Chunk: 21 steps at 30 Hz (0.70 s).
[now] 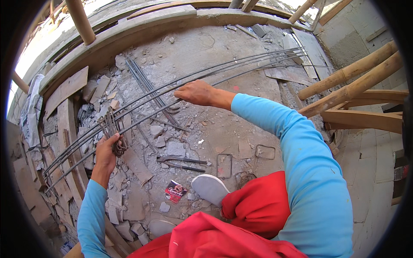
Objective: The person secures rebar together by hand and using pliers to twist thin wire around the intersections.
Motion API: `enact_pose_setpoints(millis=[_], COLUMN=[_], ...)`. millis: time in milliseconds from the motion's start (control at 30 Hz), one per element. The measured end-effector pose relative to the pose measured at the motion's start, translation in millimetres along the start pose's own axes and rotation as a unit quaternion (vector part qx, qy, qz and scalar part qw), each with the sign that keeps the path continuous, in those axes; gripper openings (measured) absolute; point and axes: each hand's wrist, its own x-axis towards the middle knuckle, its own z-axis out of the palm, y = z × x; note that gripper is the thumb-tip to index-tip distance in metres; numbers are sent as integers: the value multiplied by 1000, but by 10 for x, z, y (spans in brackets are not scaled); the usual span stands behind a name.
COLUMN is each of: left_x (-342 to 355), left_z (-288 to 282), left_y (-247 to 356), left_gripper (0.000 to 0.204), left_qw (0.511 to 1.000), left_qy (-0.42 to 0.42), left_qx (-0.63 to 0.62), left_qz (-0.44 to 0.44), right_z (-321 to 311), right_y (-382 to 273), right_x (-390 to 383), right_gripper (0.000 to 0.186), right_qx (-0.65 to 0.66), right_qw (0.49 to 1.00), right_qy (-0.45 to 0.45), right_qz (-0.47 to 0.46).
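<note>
Long grey steel rebars (228, 69) run diagonally from lower left to upper right. My left hand (106, 152) is closed on a bundle of bent wire stirrups (115, 133), which hangs around the bars at the left. My right hand (193, 92) is closed over the rebars near their middle, back upward. Beneath them, a stack of shorter rods with hooked ends (142, 79) lies on the rubble-strewn floor. Long-handled cutters (180, 165) lie near my left of centre, beside two loose rectangular stirrups (223, 165).
Bamboo poles (344, 75) and timber boards (361, 118) jut in at the right. A concrete ledge (116, 30) crosses the back, with upright poles (79, 17). Broken planks (66, 133) line the left. My grey shoe (208, 189) stands by a red packet (174, 191).
</note>
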Motion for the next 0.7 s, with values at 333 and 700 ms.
enact_pose_setpoints(millis=[333,700], left_x=[-18,-58], left_z=[80,-54], left_y=[-4,-16], left_gripper=[20,19], left_qw=[1000,1000], left_qy=[6,23], left_qx=[13,11], left_qz=[-2,11], right_z=[-134,-97], right_y=[438,482], right_x=[328,556], right_gripper=[31,29], right_qx=[96,270], right_qw=[981,935], right_qy=[131,-95], right_qz=[107,210])
